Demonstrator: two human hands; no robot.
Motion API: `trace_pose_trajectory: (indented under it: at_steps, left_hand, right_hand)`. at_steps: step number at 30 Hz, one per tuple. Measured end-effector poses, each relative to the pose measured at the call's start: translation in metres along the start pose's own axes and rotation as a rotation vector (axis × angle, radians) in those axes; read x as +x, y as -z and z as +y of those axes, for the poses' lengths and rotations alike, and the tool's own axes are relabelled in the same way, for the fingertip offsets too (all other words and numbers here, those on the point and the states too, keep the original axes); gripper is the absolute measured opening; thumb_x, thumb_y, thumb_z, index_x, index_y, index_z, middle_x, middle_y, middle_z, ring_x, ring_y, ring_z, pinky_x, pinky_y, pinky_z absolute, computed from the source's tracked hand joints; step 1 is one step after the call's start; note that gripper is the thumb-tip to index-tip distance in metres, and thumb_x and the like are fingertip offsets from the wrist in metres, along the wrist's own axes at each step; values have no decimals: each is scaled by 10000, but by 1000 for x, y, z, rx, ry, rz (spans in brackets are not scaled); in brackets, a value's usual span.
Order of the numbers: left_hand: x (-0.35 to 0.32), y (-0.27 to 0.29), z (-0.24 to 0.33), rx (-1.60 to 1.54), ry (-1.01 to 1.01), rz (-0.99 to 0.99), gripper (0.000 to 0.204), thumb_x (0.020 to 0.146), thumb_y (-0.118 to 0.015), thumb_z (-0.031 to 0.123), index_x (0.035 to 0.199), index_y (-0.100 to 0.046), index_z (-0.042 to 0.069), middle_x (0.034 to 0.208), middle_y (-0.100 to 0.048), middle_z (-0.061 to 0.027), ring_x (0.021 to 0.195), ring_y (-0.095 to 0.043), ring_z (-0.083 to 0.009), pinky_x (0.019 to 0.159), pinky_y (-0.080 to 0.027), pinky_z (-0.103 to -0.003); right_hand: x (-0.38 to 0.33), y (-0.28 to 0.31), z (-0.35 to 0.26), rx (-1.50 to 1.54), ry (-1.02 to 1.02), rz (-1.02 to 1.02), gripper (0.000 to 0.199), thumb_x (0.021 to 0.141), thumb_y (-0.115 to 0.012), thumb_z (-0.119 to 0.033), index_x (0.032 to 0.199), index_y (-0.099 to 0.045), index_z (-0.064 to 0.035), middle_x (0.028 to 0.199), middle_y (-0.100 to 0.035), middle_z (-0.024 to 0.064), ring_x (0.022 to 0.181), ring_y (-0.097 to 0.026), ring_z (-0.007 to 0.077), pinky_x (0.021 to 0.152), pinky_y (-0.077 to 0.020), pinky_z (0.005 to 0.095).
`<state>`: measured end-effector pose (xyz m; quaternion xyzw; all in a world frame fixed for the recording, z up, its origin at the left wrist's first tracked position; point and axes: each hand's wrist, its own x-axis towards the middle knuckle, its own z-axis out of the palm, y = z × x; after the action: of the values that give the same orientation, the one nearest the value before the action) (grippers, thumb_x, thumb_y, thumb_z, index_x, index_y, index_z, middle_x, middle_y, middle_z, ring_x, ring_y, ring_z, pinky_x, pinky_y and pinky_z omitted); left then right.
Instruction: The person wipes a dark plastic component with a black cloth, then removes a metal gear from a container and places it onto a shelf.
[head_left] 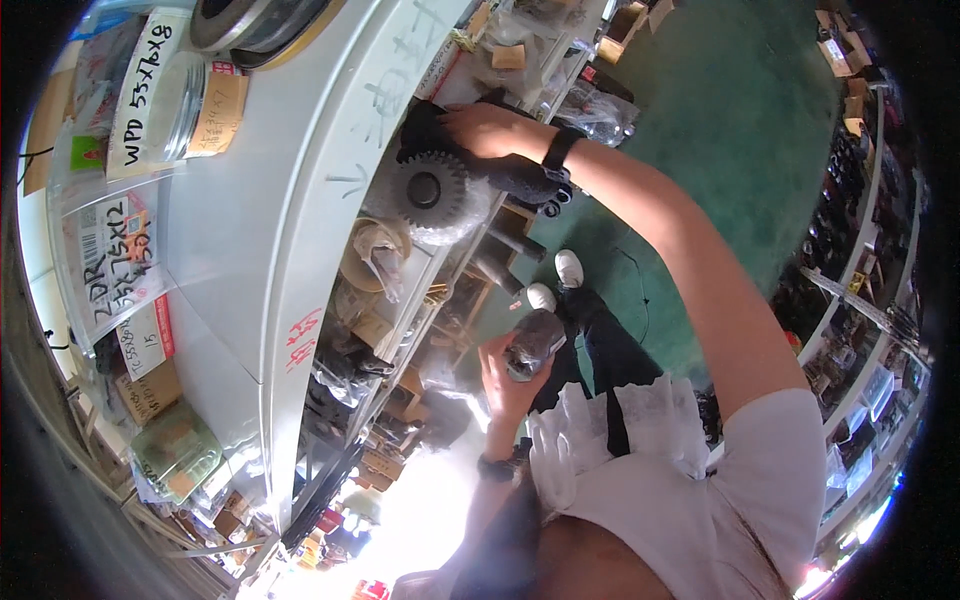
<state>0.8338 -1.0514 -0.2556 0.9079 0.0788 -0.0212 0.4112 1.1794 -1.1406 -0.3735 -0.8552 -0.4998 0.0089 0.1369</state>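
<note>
My right hand (pixel 487 128) reaches out to a shelf and closes over a black part (pixel 520 176). That part lies against a large grey toothed gear wheel (pixel 432 192). A black band sits on this wrist. My left hand (pixel 505 375) is held lower, near my body. It grips a grey metal cylindrical part (pixel 533 342), and this wrist wears a dark band too. Beneath the hands I see my white ruffled top, dark trousers and white shoes (pixel 556 280).
A white metal shelf unit (pixel 290 230) fills the left, with handwritten paper labels, bagged parts (pixel 180 450) and cardboard boxes (pixel 375 325) on its levels. A round metal ring (pixel 255 22) lies on top. The floor (pixel 730 120) is green. More stocked shelves (pixel 860 300) line the right.
</note>
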Motion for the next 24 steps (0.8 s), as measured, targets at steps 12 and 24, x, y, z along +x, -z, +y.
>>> trace_pose_trajectory:
  at_steps: [12,24]
  left_hand:
    - [-15,4,-22,-53,43,68,691,550,-794,161,1109,-402,55,947,-464,-109,842,-495,-253,707,-441,-349]
    - [-17,18,-36,-14,27,-3,614,590,-759,102,1079,-392,41,986,-457,-123,875,-527,-218,718,-465,-322]
  right_hand:
    - [-32,22,-28,75,-307,169,113,682,-532,-73,744,-600,-7,819,-583,156,779,-569,315,666,-484,375]
    - [-34,29,-47,82,-506,316,184,676,-556,-61,843,-547,17,921,-568,168,922,-528,311,785,-455,355]
